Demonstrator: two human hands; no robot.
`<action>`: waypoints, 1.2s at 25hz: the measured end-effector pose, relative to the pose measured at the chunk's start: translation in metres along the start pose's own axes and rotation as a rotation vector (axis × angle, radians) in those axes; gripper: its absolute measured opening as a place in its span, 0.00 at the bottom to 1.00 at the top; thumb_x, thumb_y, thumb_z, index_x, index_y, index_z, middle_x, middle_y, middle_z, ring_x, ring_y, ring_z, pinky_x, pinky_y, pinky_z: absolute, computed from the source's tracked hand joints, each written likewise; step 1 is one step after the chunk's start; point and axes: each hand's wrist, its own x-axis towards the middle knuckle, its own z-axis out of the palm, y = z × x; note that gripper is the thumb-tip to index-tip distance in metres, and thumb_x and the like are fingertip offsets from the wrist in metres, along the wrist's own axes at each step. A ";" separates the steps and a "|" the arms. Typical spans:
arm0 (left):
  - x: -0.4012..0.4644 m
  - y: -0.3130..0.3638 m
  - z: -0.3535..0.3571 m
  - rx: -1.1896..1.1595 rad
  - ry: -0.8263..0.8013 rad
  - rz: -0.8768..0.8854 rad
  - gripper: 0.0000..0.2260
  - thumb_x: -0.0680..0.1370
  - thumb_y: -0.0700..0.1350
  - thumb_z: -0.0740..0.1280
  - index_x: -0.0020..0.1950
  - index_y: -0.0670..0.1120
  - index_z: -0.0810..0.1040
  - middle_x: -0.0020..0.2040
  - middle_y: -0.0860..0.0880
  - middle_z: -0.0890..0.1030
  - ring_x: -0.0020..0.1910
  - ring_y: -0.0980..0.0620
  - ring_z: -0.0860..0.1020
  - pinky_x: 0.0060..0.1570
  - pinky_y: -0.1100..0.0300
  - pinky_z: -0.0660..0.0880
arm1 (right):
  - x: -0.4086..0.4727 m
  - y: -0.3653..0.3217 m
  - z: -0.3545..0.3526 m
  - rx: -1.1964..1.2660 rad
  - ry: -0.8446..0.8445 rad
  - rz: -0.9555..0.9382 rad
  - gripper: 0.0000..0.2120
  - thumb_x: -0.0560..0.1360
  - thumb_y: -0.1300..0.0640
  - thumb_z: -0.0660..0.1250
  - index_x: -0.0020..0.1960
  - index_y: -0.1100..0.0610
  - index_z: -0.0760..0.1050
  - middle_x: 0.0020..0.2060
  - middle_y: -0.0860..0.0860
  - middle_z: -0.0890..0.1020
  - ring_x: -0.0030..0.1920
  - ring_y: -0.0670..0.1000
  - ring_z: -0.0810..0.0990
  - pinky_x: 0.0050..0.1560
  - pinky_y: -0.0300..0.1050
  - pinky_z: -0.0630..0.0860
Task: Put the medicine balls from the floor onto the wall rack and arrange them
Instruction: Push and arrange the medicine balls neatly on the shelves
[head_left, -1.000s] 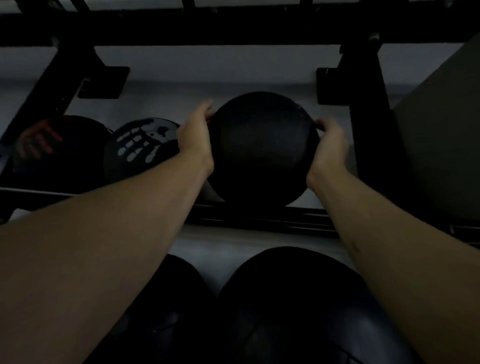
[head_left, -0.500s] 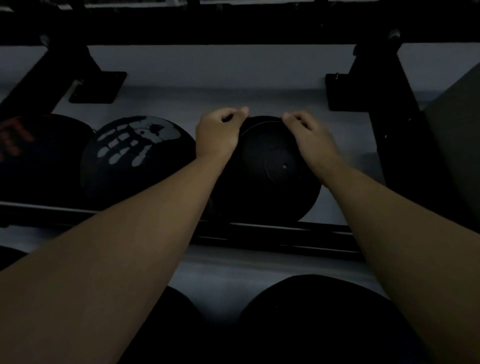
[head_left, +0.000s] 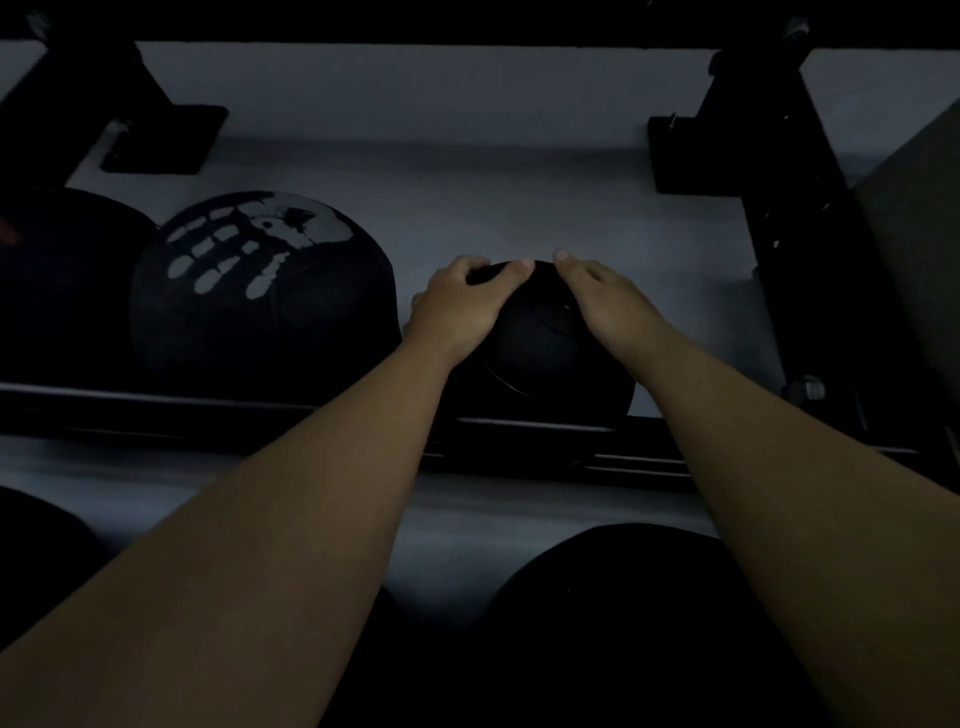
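Two hands, left hand (head_left: 457, 306) and right hand (head_left: 608, 301), cupped on black medicine ball (head_left: 540, 358); dim wall rack rail (head_left: 208, 400); pale wall (head_left: 467, 208).

The scene is dim; both bare forearms reach forward to a black ball (head_left: 540, 353) that sits on the rack rail (head_left: 156, 395); the left hand (head_left: 457, 306) lies over its upper left side, fingers curled across the top; the right hand (head_left: 608, 301) lies over its upper right side, palm down; the two thumbs nearly meet at the crest. Just left of it on the same rail sits a larger ball with a pale handprint (head_left: 260, 296); a further dark ball (head_left: 62, 280) touches that one at the left edge. A black bracket (head_left: 769, 171) rises at the right; a grey wall (head_left: 441, 93) lies behind. Another dark ball (head_left: 623, 623) shows low down between the forearms.
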 end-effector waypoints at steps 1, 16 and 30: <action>-0.001 0.001 0.000 0.005 -0.008 0.002 0.41 0.68 0.76 0.64 0.76 0.55 0.74 0.74 0.51 0.76 0.72 0.47 0.75 0.72 0.47 0.74 | 0.000 -0.001 0.000 -0.006 -0.004 -0.005 0.31 0.81 0.31 0.53 0.73 0.49 0.75 0.70 0.49 0.79 0.69 0.53 0.76 0.75 0.51 0.69; -0.064 0.017 -0.027 0.358 -0.243 -0.029 0.30 0.88 0.54 0.55 0.87 0.49 0.46 0.87 0.44 0.47 0.86 0.41 0.51 0.84 0.46 0.50 | -0.084 -0.039 -0.035 -0.191 -0.108 0.037 0.23 0.86 0.53 0.60 0.80 0.52 0.66 0.76 0.55 0.72 0.74 0.54 0.72 0.61 0.35 0.66; -0.267 0.074 0.029 0.543 -0.527 -0.197 0.27 0.86 0.61 0.56 0.84 0.56 0.61 0.85 0.52 0.59 0.83 0.45 0.59 0.81 0.44 0.59 | -0.266 0.020 -0.123 -0.327 -0.335 0.223 0.20 0.84 0.47 0.60 0.74 0.48 0.72 0.71 0.56 0.75 0.70 0.59 0.75 0.69 0.52 0.74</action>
